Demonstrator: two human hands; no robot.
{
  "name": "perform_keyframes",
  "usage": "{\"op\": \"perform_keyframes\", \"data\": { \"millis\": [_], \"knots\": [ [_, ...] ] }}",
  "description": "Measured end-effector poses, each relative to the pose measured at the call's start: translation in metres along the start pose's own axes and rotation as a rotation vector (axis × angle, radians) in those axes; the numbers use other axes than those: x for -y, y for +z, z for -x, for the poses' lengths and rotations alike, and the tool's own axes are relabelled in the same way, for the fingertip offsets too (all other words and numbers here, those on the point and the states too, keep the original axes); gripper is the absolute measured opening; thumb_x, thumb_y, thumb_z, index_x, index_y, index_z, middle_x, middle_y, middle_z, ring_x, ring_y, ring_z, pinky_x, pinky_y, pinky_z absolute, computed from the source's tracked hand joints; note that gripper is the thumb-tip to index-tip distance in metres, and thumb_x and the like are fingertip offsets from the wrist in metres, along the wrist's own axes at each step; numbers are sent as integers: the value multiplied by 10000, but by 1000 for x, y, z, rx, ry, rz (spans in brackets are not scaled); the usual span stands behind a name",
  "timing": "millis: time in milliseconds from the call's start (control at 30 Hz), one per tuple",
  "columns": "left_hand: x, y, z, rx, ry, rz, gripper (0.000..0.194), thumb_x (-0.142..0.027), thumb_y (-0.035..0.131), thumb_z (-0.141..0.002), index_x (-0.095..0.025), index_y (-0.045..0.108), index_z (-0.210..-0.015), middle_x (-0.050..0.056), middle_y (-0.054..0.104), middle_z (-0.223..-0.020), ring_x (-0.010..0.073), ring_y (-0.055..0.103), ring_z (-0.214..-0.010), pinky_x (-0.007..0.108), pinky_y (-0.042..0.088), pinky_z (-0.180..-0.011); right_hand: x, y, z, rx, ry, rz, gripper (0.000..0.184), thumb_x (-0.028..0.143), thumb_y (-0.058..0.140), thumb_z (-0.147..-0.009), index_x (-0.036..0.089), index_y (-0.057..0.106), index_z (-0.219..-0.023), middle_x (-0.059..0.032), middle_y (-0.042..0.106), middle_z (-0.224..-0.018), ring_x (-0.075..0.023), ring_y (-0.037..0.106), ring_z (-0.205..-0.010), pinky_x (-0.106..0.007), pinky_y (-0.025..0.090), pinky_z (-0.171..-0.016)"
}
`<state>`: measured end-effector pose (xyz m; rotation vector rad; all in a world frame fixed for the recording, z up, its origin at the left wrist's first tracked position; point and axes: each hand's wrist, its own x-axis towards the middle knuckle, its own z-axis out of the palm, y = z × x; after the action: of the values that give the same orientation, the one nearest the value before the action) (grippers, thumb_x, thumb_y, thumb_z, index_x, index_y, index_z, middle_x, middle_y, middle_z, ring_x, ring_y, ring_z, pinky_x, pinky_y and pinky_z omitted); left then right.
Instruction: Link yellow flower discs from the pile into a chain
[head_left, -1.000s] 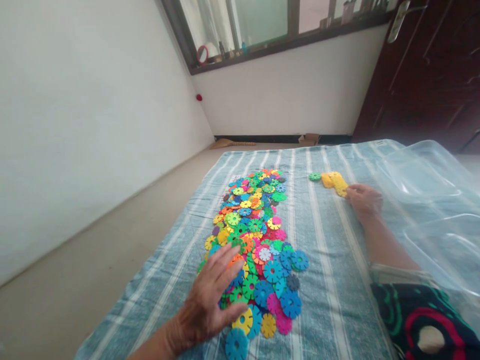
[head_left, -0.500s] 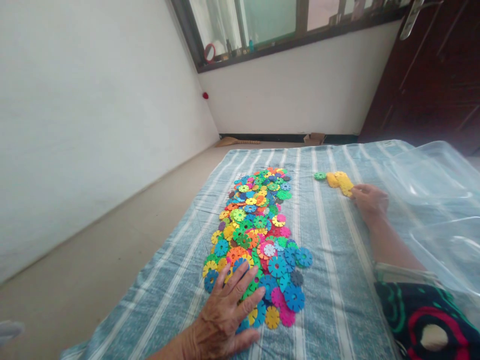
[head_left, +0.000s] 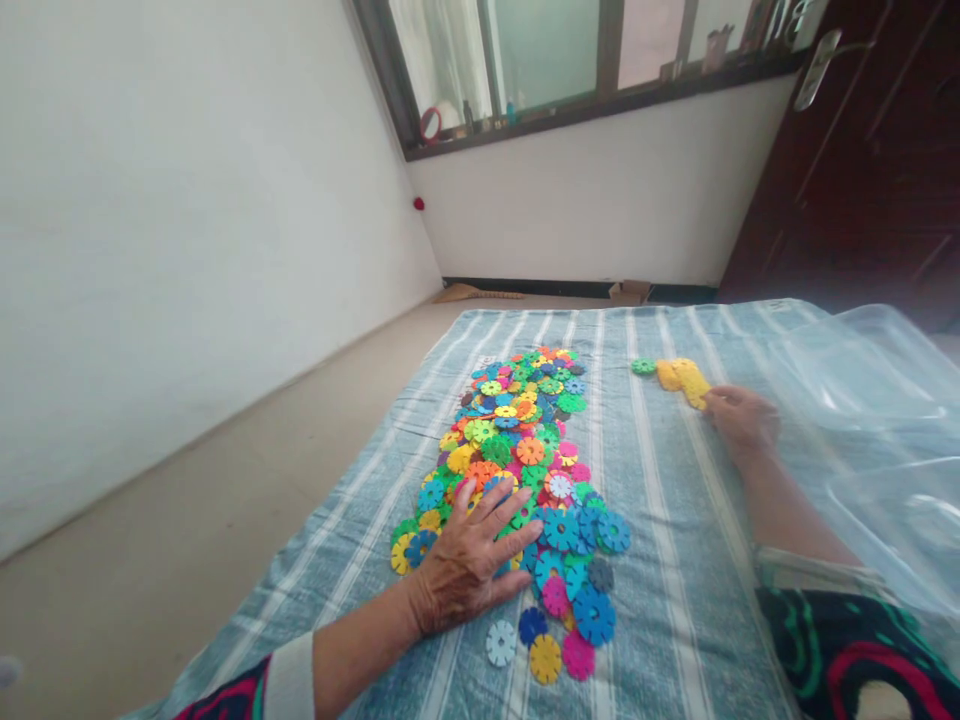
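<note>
The pile of notched discs point(head_left: 530, 450) lies on the striped cloth point(head_left: 645, 620), its long axis running from near to far, roughly along the stripes. The left hand point(head_left: 476, 555) rests palm down on the pile's nearer part, open with fingers spread, gripping nothing. To the right of the pile, well apart from it, the yellow discs point(head_left: 681, 376) form a short overlapping row, its long axis running left to right, the right end bending toward the camera. The right hand point(head_left: 713, 400) has thumb and forefinger pinched on that right end.

By count: two hands, one pile and one yellow row; the discs in either overlap too much to number. One green disc point(head_left: 643, 367) lies flat between the pile and the yellow discs, nearer the latter. At the pile's near end are one pale blue disc point(head_left: 501, 643) and, just beside it, one dark blue disc point(head_left: 533, 626). Two clear plastic containers, a farther one point(head_left: 870, 370) and a nearer one point(head_left: 900, 530), stand far to the right of the pile, beyond the right hand.
</note>
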<state>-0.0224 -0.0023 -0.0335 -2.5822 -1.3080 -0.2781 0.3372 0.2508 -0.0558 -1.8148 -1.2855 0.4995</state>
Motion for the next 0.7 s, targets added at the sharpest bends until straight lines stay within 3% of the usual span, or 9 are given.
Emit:
{"op": "perform_keyframes", "data": {
  "millis": [533, 700],
  "knots": [
    [38, 18, -58, 86, -137, 41, 462, -476, 527, -900, -283, 559, -1319, 107, 443, -1492, 340, 381, -1367, 653, 165, -1106, -4, 4, -3, 12, 0, 1, 273, 367, 553, -671, 200, 727, -797, -12, 645, -592, -203, 586, -635, -315, 382, -631],
    [41, 22, -59, 24, -144, 15, 430, -442, 511, -907, -279, 564, -1302, 78, 499, -1449, 310, 434, -1323, 583, 240, -1118, -8, 9, -6, 17, -8, -5, 288, 384, 548, -687, 200, 729, -815, -10, 649, -604, -202, 592, -640, -313, 380, -636]
  ]
}}
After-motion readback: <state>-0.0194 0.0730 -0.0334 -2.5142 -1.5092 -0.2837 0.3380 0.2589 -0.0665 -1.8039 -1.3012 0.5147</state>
